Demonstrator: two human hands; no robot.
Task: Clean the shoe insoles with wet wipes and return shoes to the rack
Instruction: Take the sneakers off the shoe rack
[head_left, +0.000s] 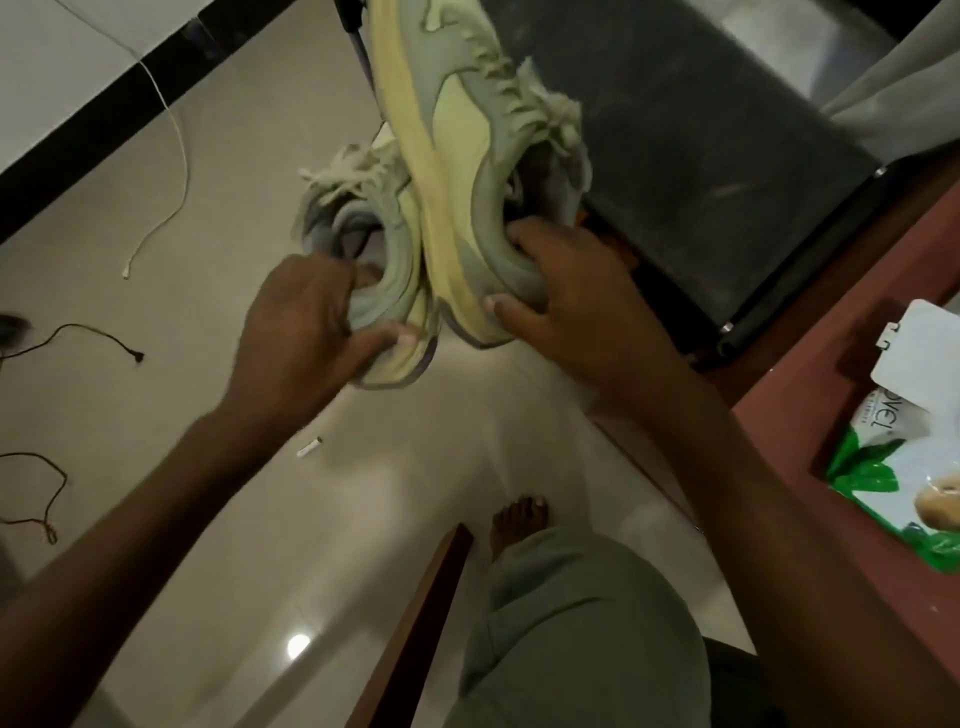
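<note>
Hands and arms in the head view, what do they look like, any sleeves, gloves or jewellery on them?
Both arms are bare from the frame edge to the wrist, with no sleeves showing. The left hand and the right hand wear no gloves, and no rings, watch or bracelet can be seen. Short, plain fingernails show on the thumbs. The picture is slightly blurred, so finer marks cannot be told.

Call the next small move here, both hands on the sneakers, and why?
Probably set one shoe down so a hand is free for a wipe. The left hand grips the left sneaker at its heel and the right hand grips the right sneaker. The wet wipes pack lies untouched on the reddish surface.
</note>
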